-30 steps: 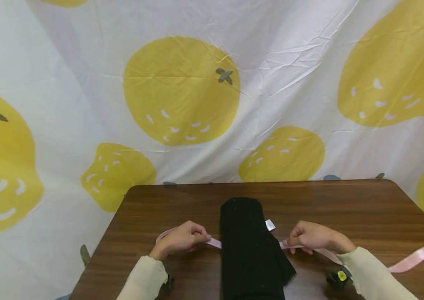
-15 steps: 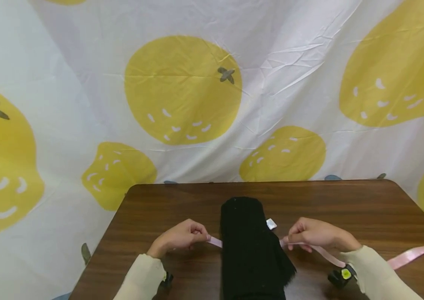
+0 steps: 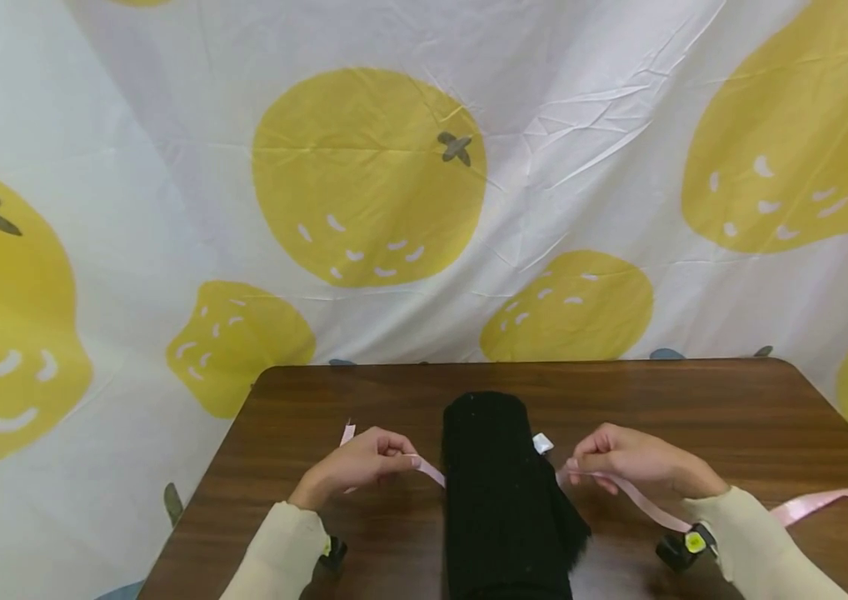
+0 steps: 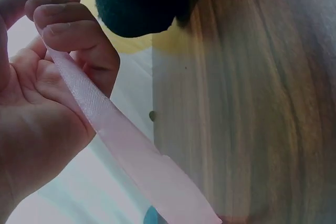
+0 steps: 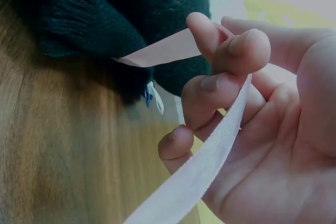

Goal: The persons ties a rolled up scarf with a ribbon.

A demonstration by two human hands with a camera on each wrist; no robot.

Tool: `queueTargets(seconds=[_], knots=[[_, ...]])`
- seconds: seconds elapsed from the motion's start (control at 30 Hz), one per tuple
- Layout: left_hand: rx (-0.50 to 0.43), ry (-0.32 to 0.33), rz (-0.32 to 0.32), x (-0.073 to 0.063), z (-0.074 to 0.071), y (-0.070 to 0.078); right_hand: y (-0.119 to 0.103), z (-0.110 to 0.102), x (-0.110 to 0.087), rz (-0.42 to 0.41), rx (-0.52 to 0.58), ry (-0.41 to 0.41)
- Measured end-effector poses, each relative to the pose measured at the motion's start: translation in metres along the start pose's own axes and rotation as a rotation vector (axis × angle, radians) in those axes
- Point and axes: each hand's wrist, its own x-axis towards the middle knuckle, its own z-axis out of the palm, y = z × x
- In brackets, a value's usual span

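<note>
A rolled black knitted cloth with a fringed edge [image 3: 502,492] lies lengthwise on the table, a small white tag [image 3: 542,443] sticking out on its right. Pink ribbon [image 5: 168,51] emerges from both sides of the roll; its stretch beneath the cloth is hidden. On the left, my left hand [image 3: 367,460] pinches the ribbon between thumb and fingers, and a free end [image 4: 142,163] trails past the palm. My right hand [image 3: 630,457] pinches the ribbon's other side just right of the roll. From there the long tail [image 3: 817,504] runs under the wrist toward the right.
The brown wooden table [image 3: 364,392] has rounded back corners. Behind it hangs a white curtain [image 3: 409,333] printed with yellow lemons. Black wrist cameras [image 3: 682,550] sit under both sleeves, close to the tabletop.
Both hands have risen slightly, still pinching the ribbon. The ribbon's left end now shows behind the left hand, and the right tail's tip has drawn inward to the left. The black roll stays put.
</note>
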Motion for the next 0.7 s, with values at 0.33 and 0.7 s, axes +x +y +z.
queueTargets(seconds=[0.33, 0.7], knots=[[-0.007, 0.031, 0.009, 0.000, -0.002, 0.009, -0.010, 0.000, 0.002, -0.015, -0.015, 0.038], [0.001, 0.060, 0.022, 0.005, 0.001, 0.018, -0.021, 0.001, 0.006, 0.002, -0.014, 0.070]])
